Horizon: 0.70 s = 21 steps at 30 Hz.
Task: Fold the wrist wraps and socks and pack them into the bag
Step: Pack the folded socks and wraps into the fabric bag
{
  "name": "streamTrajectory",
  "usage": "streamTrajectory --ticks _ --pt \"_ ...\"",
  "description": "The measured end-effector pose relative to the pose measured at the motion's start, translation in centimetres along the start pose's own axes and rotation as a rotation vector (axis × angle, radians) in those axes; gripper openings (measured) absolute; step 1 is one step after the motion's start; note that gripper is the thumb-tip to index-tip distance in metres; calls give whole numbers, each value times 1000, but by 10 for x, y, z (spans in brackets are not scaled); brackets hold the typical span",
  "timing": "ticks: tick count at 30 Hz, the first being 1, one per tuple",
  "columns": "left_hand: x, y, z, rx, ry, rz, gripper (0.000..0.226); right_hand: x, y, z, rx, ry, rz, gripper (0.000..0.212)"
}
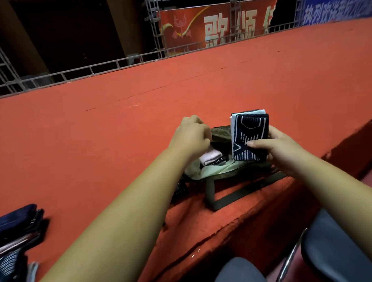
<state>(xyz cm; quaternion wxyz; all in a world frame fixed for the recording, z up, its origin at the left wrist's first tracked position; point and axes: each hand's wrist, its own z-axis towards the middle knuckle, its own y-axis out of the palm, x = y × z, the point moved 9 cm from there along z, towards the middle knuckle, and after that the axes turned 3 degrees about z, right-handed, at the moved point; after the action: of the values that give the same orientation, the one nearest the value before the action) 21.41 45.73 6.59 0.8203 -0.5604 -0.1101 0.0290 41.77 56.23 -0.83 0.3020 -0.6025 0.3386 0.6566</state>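
Sock bundle [249,136] in grip of right hand [286,152]

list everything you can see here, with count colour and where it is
bag: one, olive green, open on the carpet near its front edge
folded bundle: one, navy with white lines over a white layer, held above the bag
folded cloth: pink and dark patterned, count unclear, inside the bag
pile of cloth: one, dark navy with pale stripes, on the carpet, lower left
carpet: one, red, covering the ledge
railing: one, grey metal, along the carpet's far edge
red banner: one, behind the railing
blue banner: one, top right
chair: one, dark seat, metal frame, lower right
left hand: grips the bag's rim
right hand: holds the folded bundle
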Motion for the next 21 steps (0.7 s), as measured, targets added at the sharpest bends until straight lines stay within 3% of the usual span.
streamTrajectory --ticks 5,7,10,14,16,21 --pt "-5 50 31 -304 -61 353 17 -1 10 17 -103 -10 66 42" --pt "-11 62 40 -350 -116 361 24 2 16 24 -108 2 90 43" --pt "-17 63 56 -281 -154 228 25 9 25 33 -90 53 61 32" --pt "-18 62 71 -226 -28 42 56 18 30 49 -51 94 -119 12" --pt "-20 57 79 -160 15 6 61 21 30 59 -13 116 -180 5" --pt "-26 48 92 -71 21 -83 61 30 19 86 107 144 -334 15"
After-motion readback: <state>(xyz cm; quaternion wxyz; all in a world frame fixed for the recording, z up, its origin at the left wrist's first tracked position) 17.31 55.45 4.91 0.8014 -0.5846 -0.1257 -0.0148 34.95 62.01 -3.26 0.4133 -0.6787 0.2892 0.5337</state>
